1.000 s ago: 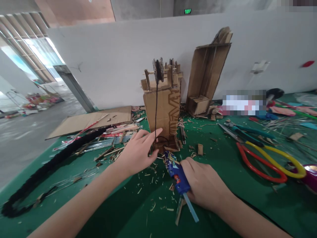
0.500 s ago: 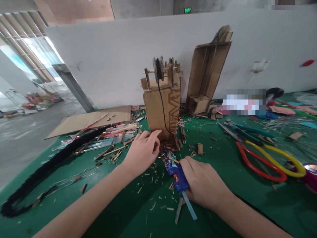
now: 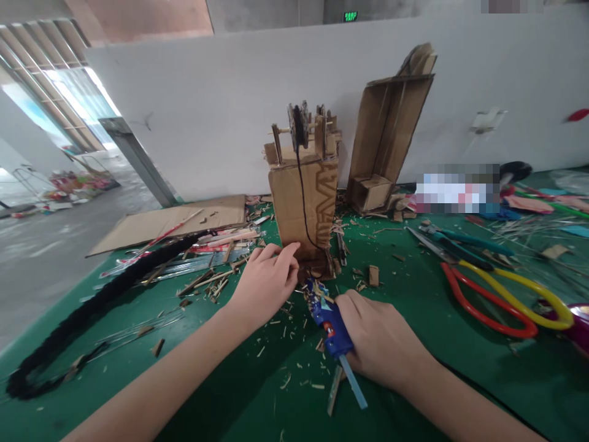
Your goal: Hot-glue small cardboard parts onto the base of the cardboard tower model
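Note:
A cardboard box tower stands upright, carrying a spool on a thin stick between two uprights. From the spool a black yarn runs down the front to the tower's foot. My left hand is at the tower's lower left front, index finger on the cardboard and other fingers curled in; its thumb is mostly hidden. In my right hand is a blue hot glue gun, its nozzle at the tower's bottom edge. A clear glue stick sticks out of its rear.
Red-and-yellow-handled scissors and teal-handled pliers lie to the right. Behind, a tall open cardboard piece leans on the white wall. A fuzzy black cord curves along the left. Scraps litter the green tabletop.
The view has shifted slightly, so everything appears a little further right. Both hands keep nearly the same pose, with the glue gun's nozzle still at the tower's foot.

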`<action>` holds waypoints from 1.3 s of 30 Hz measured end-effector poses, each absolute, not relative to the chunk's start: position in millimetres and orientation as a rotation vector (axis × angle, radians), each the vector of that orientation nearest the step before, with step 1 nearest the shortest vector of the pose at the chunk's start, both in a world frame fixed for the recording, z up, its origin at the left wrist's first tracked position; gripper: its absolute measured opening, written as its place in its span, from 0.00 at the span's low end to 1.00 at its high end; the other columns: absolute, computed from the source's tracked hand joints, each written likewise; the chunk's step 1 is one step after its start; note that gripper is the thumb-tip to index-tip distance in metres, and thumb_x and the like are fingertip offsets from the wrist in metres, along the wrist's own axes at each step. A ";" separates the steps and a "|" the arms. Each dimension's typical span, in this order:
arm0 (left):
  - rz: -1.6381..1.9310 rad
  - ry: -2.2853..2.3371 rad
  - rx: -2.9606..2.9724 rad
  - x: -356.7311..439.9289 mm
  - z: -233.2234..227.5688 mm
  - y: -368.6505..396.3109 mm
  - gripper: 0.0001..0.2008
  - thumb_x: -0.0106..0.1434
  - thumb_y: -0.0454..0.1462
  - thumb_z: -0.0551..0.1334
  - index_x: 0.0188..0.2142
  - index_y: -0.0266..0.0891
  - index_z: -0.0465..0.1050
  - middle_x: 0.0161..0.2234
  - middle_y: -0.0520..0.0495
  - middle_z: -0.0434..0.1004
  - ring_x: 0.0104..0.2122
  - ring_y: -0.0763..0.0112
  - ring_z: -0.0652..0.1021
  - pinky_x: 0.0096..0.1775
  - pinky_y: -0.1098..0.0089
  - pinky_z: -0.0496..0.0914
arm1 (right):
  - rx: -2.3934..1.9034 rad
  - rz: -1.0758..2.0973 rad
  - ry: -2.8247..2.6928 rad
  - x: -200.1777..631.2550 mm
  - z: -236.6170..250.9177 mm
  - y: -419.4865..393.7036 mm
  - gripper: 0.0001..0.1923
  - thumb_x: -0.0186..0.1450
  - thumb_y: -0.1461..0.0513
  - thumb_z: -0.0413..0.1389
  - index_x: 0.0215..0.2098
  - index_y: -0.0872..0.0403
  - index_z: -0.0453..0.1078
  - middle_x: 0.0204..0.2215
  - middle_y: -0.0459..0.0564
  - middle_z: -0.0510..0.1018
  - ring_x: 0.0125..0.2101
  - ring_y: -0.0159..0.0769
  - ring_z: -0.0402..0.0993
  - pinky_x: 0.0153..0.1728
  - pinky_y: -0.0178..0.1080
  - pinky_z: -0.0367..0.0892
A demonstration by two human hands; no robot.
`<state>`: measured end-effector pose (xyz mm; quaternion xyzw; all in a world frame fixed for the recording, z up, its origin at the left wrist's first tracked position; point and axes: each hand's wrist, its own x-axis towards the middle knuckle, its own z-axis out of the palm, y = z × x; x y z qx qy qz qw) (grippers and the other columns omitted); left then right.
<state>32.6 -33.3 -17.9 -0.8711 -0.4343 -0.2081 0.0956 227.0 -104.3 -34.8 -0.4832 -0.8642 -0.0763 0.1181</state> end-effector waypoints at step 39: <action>-0.773 -1.429 -2.546 34.9 -21.0 -36.4 0.17 0.58 0.31 0.56 0.47 0.42 0.62 0.37 0.53 0.77 0.43 0.63 0.70 0.44 0.62 0.60 | -1.431 -0.224 -2.530 230.3 -37.0 -106.4 0.07 0.53 0.64 0.52 0.31 0.54 0.58 0.27 0.50 0.69 0.24 0.39 0.66 0.21 0.36 0.48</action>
